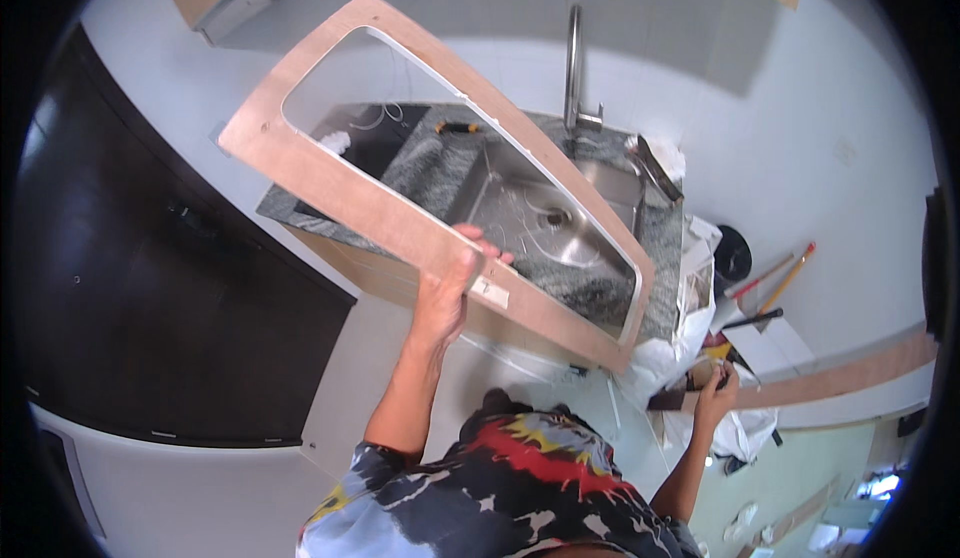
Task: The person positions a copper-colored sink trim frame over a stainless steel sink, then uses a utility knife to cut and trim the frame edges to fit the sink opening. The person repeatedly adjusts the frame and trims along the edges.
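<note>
Frame: a reddish-brown frame [350,193] with a white inner edge is hanging tilted above and in front of the sink [615,183]; its wide end is pointing to the left of the sink, its narrow end down toward the sink's right front. A pale label [490,293] is showing on the near side.
Left hand: the left hand [460,266] is grasping the frame's near side, in front of the sink, fingers wrapping over into the opening.
Right hand: the right hand [718,391] is sitting well to the right of the sink, nearer the person, fingers bending; I am unable to tell whether it is gripping anything. A brown plank [850,380] is extending to the right, just beside it.
Opening: through it I am seeing part of the steel basin and its drain [555,220].
Bench: the grey stone bench [415,166] is surrounding the sink; a yellow-and-black tool [457,128] is lying to the sink's left rear, a long dark object [657,170] to its right.
Faucet: the metal faucet [573,68] is standing behind the sink.
Clutter: white plastic [652,363] is bunching to the sink's right front; red and yellow rods [785,280] are leaning farther right.
</note>
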`<state>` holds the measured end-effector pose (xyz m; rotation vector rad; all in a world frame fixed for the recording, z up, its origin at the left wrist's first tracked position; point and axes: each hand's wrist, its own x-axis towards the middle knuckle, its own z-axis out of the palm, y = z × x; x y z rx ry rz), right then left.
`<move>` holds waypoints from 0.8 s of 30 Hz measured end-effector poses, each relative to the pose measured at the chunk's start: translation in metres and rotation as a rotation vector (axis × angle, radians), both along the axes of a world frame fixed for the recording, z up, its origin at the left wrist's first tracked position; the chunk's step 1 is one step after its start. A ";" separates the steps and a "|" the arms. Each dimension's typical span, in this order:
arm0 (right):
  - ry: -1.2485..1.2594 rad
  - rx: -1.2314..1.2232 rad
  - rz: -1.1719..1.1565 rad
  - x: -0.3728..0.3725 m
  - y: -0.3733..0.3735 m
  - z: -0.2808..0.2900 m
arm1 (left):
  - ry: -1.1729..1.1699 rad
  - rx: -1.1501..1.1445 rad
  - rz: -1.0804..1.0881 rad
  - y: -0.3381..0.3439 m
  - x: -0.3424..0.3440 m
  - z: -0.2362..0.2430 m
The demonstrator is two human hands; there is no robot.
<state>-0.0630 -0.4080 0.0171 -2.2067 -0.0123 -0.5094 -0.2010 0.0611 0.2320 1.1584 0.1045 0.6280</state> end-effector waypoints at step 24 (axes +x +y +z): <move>0.142 -0.147 1.155 0.046 0.231 0.218 | -0.397 -0.233 -0.039 0.103 -0.067 -0.027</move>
